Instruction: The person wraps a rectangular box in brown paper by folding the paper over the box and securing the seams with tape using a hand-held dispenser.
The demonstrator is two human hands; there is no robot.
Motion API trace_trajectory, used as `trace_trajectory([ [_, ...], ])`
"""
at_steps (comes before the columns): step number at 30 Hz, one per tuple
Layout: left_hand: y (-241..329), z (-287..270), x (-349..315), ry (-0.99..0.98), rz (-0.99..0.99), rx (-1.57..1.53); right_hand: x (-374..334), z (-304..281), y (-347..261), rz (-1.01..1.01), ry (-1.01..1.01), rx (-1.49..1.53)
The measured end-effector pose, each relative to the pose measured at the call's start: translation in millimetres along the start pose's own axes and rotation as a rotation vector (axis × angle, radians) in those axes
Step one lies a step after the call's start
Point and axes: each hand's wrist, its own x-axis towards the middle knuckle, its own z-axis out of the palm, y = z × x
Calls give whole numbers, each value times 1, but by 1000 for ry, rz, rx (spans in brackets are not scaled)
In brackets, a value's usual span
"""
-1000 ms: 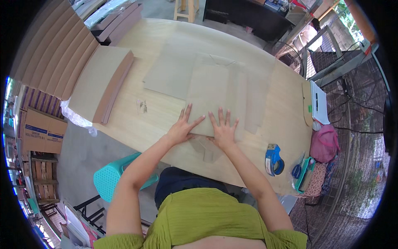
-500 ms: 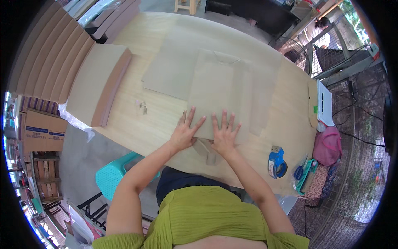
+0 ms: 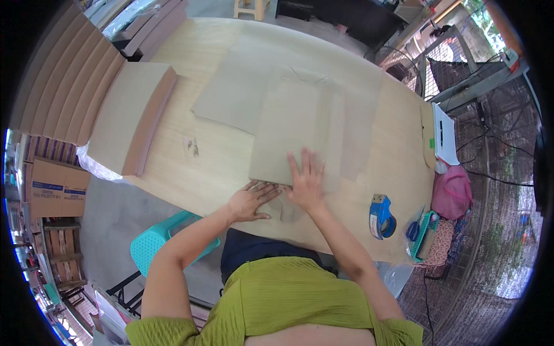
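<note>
A grey-beige rectangular board lies flat on the table in front of me, over a larger thin greyish sheet. My left hand is at the board's near left corner, fingers stretched to the right along its near edge. My right hand rests palm down on the board's near edge, fingers pointing away, slightly blurred. A small translucent flap shows at the near edge, between and below the hands. Neither hand holds a tool.
A stack of boards stands at the table's left, beside upright brown boards. At right are a blue tape dispenser, a green basket, a pink bag and a notebook. A turquoise stool stands below left.
My left hand has slid off the board's top toward me and turned sideways along the near edge. My right hand stays on the board, its fingers closer together. The view has shifted slightly.
</note>
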Motion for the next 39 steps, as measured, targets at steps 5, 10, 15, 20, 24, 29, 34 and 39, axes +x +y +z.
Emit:
trace_trajectory([
  [5, -4, 4, 5, 31, -42, -13, -75, -14, 30, -274, -288, 373],
  [10, 4, -1, 12, 56, -144, -82, -66, -18, 80, -350, -279, 359],
  [15, 19, 38, 6, 313, -330, -297, -64, 4, 76, -368, -328, 308],
  [20, 20, 50, 27, 458, -358, -71, -83, 20, 53, -150, -104, 438],
  [24, 18, 6, 32, 373, -369, -82, -75, 32, 42, -235, 272, 526],
  [29, 17, -2, 42, 272, -442, -183, -61, -31, 35, -386, 208, 39],
  [34, 11, 2, 45, 279, -432, -215, -29, -26, 41, -604, 351, 53],
  [39, 28, 12, 30, 571, -441, -479, -43, 15, 47, 8, 246, 316],
])
